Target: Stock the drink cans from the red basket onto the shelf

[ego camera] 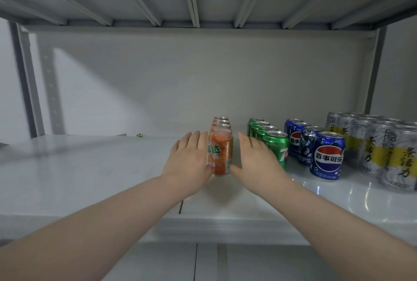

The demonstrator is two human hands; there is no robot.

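Four orange aluminium drink cans (222,152) are lined up front to back, upright, on the white metal shelf (90,168). The front can is flanked by both hands. The left grip (189,159) is laid flat against its left side and the right grip (255,159) is held just beside its right. Both are released, and nothing is grasped.

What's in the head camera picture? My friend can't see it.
A person's open left hand and right hand flank the front orange can on a white shelf. Rows of green cans, blue cans and silver cans stand to its right.
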